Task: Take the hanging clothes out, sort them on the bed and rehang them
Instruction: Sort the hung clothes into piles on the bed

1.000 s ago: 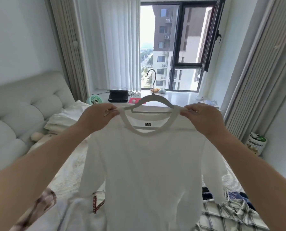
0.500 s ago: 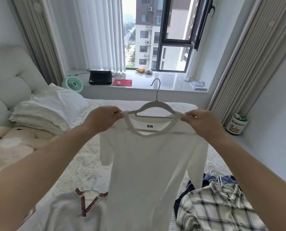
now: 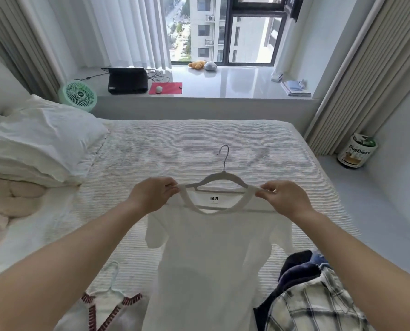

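The plain white short-sleeved T-shirt [image 3: 206,254] hangs on a pale slim hanger with a grey metal hook [image 3: 223,180], held above the near middle of the ribbed pale bed [image 3: 199,144]. The left hand [image 3: 151,195] and the right hand [image 3: 286,199] each pinch a shoulder seam with curled fingers.

Risk, as judged: either pinch slackening would let the shoulder slide off the hanger arm.

Open bedcover lies beyond, toward the far edge. A checked shirt [image 3: 313,304] crowds near right; a red-trimmed white garment [image 3: 108,311] lies near left.
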